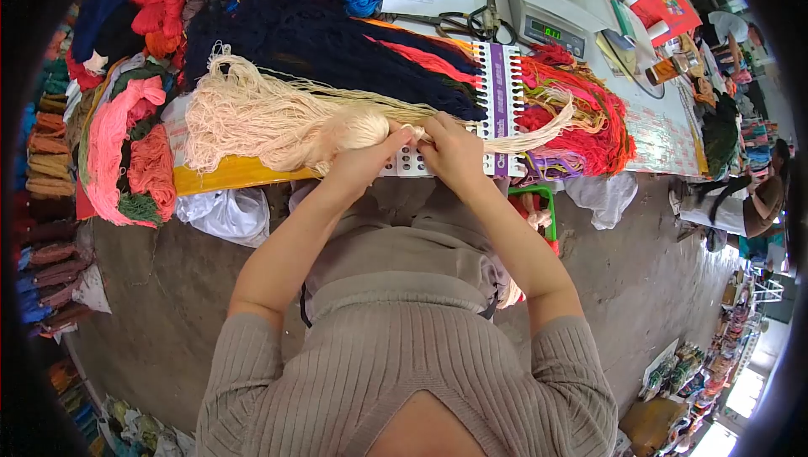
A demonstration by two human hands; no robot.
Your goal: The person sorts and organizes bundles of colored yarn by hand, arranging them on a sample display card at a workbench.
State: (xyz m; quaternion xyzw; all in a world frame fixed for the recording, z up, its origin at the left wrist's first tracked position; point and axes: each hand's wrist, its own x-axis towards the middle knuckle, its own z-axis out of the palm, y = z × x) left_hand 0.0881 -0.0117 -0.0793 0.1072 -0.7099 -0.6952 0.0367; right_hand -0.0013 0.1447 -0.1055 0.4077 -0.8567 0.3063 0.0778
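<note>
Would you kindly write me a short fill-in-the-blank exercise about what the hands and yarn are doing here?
1. Both hands, the left hand and right hand, grip a bundle of ____-coloured yarn.
2. Under the hands lies a white card punched with rows of ____.
3. The digital scale shows digits lit in ____.

Missing words: cream; holes; green

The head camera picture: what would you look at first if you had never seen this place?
Probably the big cream yarn bundle fanned across the table's middle, pinched by the left hand and right hand. Just behind the hands lies a white punched card with bright red and orange threads spilling off its right side. A digital scale sits at the far edge.
</note>
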